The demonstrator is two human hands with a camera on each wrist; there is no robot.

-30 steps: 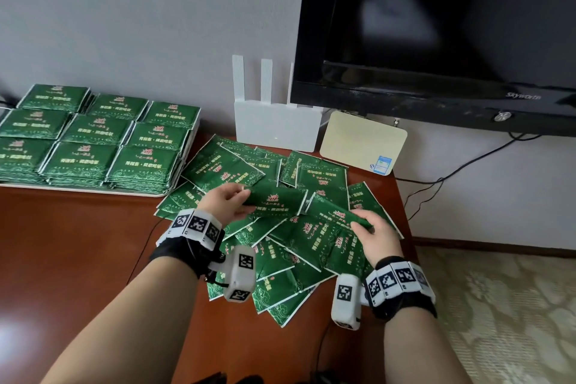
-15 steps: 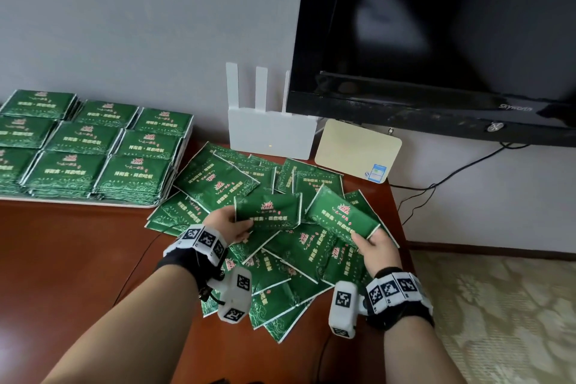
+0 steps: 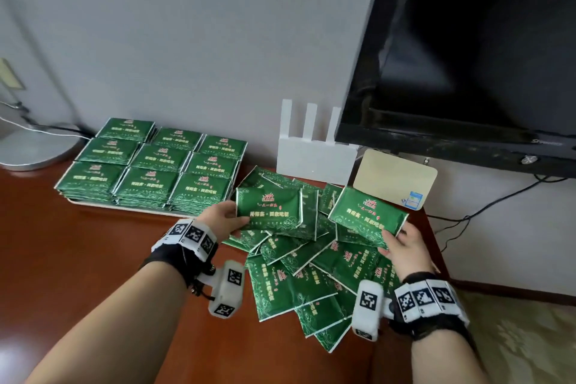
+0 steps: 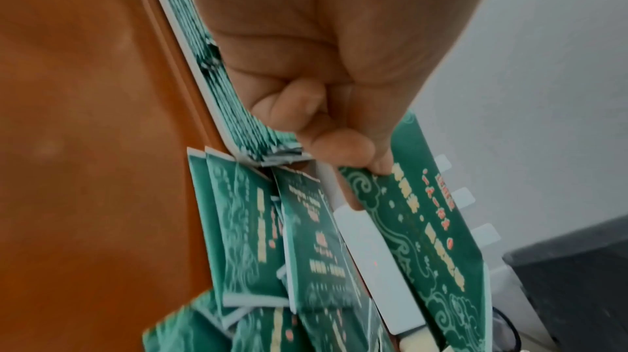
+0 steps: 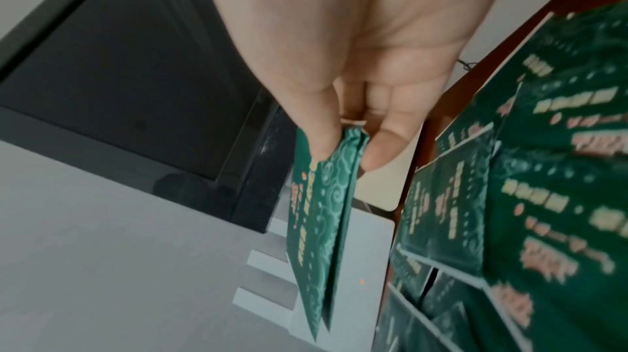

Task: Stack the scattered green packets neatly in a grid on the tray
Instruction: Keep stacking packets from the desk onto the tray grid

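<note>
Tray [image 3: 93, 203] lies left of us; left hand [image 3: 222, 221] nearer, each grip pinching one green packet [image 3: 268, 208], right hand [image 3: 405, 246] its own [image 3: 367, 214].

Tray [image 3: 93, 203] was mostly hidden under stacked packets, only a thin white front edge showed. Lower layers of the loose pile [image 3: 299, 284] were covered by upper ones, so count couldn't be told. TV [image 3: 467, 56] was cut off at top & right edges. Grey round base [image 3: 31, 150] was cropped at left. Packet print was too small/blurred to read in wrist views. Left hand's fingers [image 3: 232, 212] were partly behind its packet [image 3: 268, 209].
</note>
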